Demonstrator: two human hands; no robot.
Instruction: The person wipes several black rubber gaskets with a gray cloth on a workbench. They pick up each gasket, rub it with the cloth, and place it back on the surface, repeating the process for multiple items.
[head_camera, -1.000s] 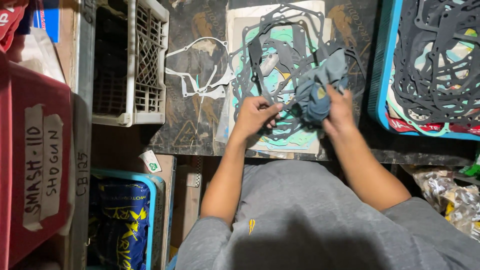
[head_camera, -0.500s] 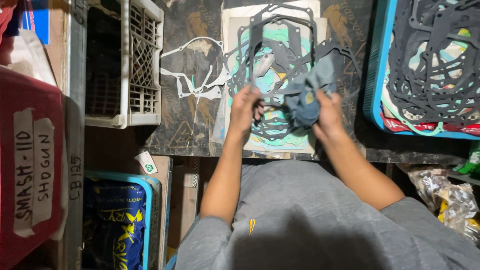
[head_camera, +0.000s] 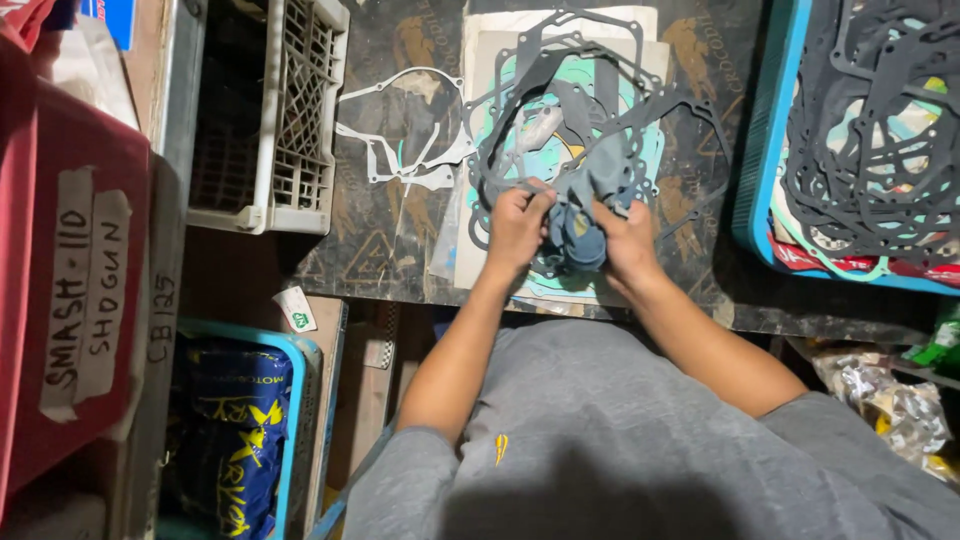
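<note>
My left hand (head_camera: 515, 227) and my right hand (head_camera: 628, 240) meet over a pile of thin grey gaskets (head_camera: 590, 110) that lies on pale card sheets on a dark board. Between the hands sits a bunched stack of blue-grey gaskets (head_camera: 580, 215). My right hand grips this stack from the right. The fingers of my left hand pinch a gasket at the stack's left edge. A white gasket (head_camera: 400, 125) lies flat on the board to the left of the pile, apart from both hands.
A grey plastic crate (head_camera: 290, 110) stands at the left of the board. A blue tray (head_camera: 765, 160) heaped with dark gaskets is at the right. A red bin (head_camera: 40, 300) with a taped label and a blue bin (head_camera: 235, 430) sit lower left. Crumpled plastic wrappers (head_camera: 890, 400) lie lower right.
My left hand has moved right and closed onto the stack's left edge. Both hands have drawn together and slightly nearer to me.
</note>
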